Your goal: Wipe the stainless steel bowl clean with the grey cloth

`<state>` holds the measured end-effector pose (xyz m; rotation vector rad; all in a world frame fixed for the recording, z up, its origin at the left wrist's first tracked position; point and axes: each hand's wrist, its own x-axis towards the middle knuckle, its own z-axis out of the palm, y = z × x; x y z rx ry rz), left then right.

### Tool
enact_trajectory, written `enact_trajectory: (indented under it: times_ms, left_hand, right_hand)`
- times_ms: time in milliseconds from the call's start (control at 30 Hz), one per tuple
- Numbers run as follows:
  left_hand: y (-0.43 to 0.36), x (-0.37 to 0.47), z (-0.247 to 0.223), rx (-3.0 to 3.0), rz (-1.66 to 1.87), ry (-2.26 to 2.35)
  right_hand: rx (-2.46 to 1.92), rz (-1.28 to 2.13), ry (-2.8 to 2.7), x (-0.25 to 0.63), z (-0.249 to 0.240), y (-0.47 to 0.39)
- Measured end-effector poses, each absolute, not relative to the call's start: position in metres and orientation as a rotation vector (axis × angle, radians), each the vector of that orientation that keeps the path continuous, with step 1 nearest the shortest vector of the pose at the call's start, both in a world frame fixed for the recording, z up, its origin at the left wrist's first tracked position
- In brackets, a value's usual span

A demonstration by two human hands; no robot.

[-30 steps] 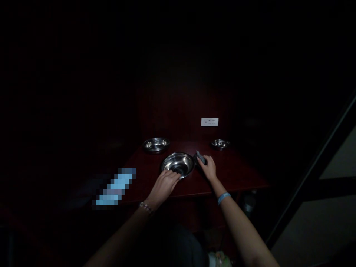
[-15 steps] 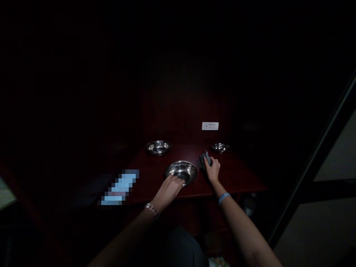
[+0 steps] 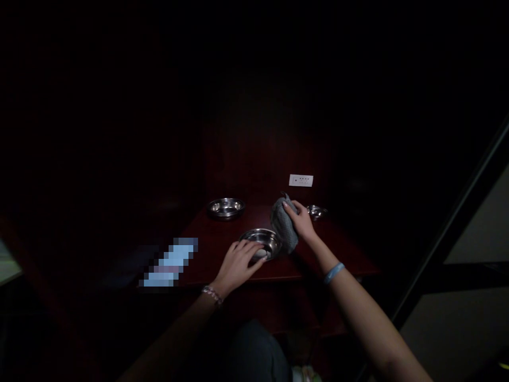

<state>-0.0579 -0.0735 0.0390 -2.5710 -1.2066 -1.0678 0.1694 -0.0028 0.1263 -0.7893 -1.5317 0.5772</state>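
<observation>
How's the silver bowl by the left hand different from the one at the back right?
The front bowl looks bigger; the far bowl looks smaller, but is farther away. The front bowl sits near the front edge of the table, while the far bowl sits toward the back. The left hand covers part of the front bowl; the right hand hides one side of the far bowl. Both are shiny metal.

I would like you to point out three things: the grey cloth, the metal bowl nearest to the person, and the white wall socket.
Grey cloth (image 3: 284, 223): head view, middle of its textured side.
Nearest metal bowl (image 3: 261, 235): head view, far inner wall.
White wall socket (image 3: 301, 181): head view, middle of front plate.
</observation>
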Motion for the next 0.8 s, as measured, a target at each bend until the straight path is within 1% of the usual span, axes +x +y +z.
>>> enact_trajectory:
  times_ms: [67, 167, 200, 267, 333, 367, 433, 500, 567, 633, 700, 800]
  left_hand:
    - [-0.067, -0.065, 0.033, -2.477, -1.284, -1.366]
    - [-0.047, -0.071, 0.017, -2.209, -1.732, -1.673]
    - [-0.039, -0.072, 0.011, -2.137, -1.848, -1.804]
    - [-0.023, -0.071, 0.000, -2.096, -2.002, -2.082]
    - [-0.012, -0.070, -0.006, -2.109, -2.111, -2.193]
    - [-0.009, -0.069, -0.007, -2.126, -2.134, -2.214]
    - [-0.007, -0.066, -0.005, -2.143, -2.064, -2.298]
    - [-0.011, -0.064, -0.002, -2.169, -1.906, -2.357]
    - [-0.017, -0.061, 0.003, -2.189, -1.750, -2.380]
    - [-0.022, -0.059, 0.006, -2.186, -1.661, -2.376]
    - [-0.025, -0.056, 0.007, -2.166, -1.608, -2.378]
    - [-0.023, -0.051, 0.005, -2.126, -1.679, -2.378]
  right_hand:
    - [-0.719, 0.764, -1.543, 0.164, 0.134, 0.005]
    - [-0.746, 0.949, -1.579, 0.159, 0.122, 0.023]
    - [-0.824, 0.944, -1.561, 0.160, 0.112, 0.029]
    - [-1.085, 0.831, -1.467, 0.163, 0.089, 0.039]
    - [-1.325, 0.662, -1.413, 0.168, 0.065, 0.044]
    - [-1.396, 0.614, -1.424, 0.170, 0.055, 0.045]
    - [-1.465, 0.468, -1.445, 0.175, 0.040, 0.040]
    - [-1.474, 0.247, -1.478, 0.178, 0.033, 0.031]
    - [-1.419, 0.118, -1.603, 0.180, 0.032, 0.019]
    - [-1.317, 0.138, -1.833, 0.180, 0.030, 0.008]
    - [-1.225, 0.253, -2.028, 0.177, 0.027, 0.001]
    - [-1.258, 0.365, -1.902, 0.170, 0.017, 0.002]
